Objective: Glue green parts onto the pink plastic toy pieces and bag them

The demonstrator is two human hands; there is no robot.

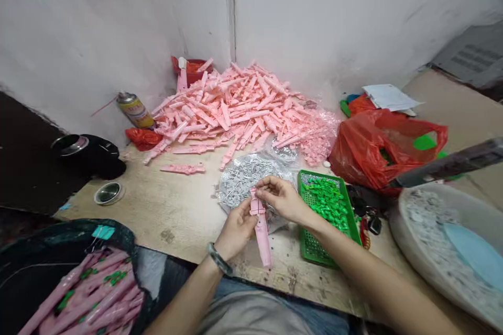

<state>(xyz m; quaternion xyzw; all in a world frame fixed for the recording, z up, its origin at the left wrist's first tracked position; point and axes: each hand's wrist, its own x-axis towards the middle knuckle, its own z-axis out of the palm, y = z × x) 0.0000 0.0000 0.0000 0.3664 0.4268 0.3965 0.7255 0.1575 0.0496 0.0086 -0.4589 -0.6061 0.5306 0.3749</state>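
Note:
My left hand grips a long pink plastic piece near its upper end, fingers closed round it, and the piece hangs down towards the table edge. My right hand pinches at the top of the same piece with fingertips pressed together; whatever small part it holds there is too small to make out. Just behind the hands lies a heap of small grey metal pins on clear plastic. A green basket with small green plastic parts stands to the right of my right hand.
A big pile of pink pieces fills the back corner. Front left, a dark bag holds pink pieces with green parts. A spray can, black object, metal lid, red bag and grey basin surround.

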